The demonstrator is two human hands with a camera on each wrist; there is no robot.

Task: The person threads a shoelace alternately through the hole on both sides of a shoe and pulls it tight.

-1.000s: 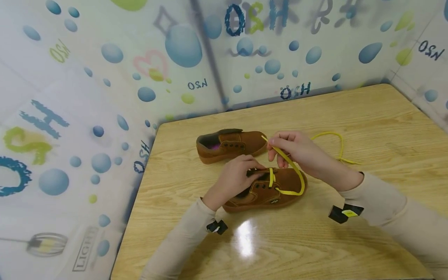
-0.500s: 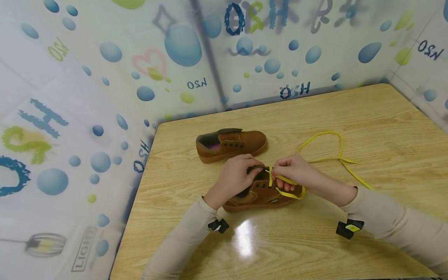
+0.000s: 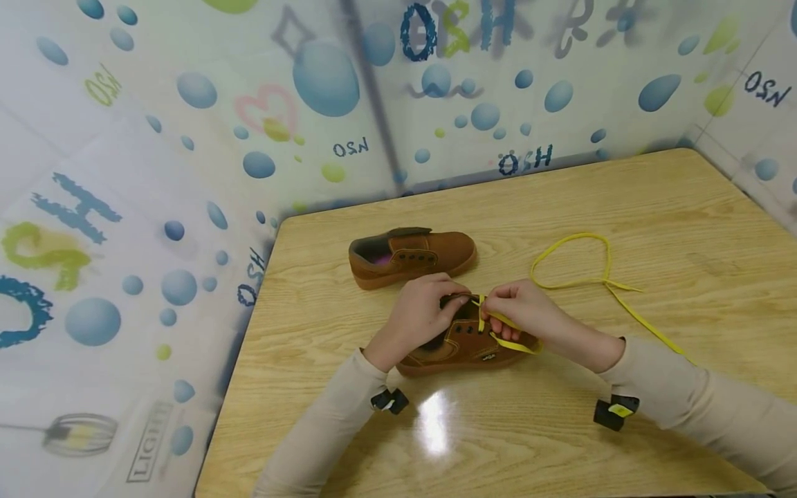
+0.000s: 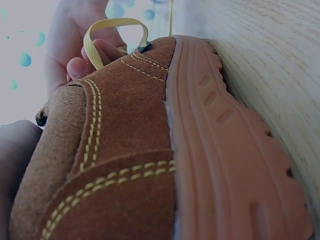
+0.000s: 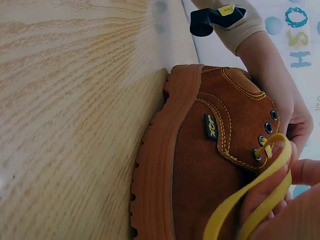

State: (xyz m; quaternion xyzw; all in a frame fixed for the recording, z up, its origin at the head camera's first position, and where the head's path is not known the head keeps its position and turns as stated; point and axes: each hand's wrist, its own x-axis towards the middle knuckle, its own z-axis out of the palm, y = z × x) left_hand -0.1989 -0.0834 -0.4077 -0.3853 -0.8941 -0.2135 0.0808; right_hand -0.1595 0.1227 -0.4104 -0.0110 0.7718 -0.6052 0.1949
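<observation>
A brown suede shoe (image 3: 445,356) lies on the table with its toe to the right. My left hand (image 3: 416,315) grips its tongue at the opening, thumb on the near side. A yellow shoelace (image 5: 230,202) runs through the front eyelets, and part of it crosses the tongue. My right hand (image 3: 526,311) pinches the lace close to the far row of eyelets, which is mostly hidden by the hands. The lace stands out in a loop (image 4: 117,22) in the left wrist view. Two near-side eyelets (image 5: 270,122) hold no lace in the right wrist view.
Another brown shoe (image 3: 438,252), without a lace, sits just behind the first. A second stretch of yellow lace (image 3: 607,259) lies looped on the wooden table (image 3: 672,221) at the right, running under my right forearm. Patterned walls (image 3: 436,138) border the table's back and left.
My right hand has come down and left from above the toe, bringing the lace end to the far eyelets. The left hand has stayed on the tongue.
</observation>
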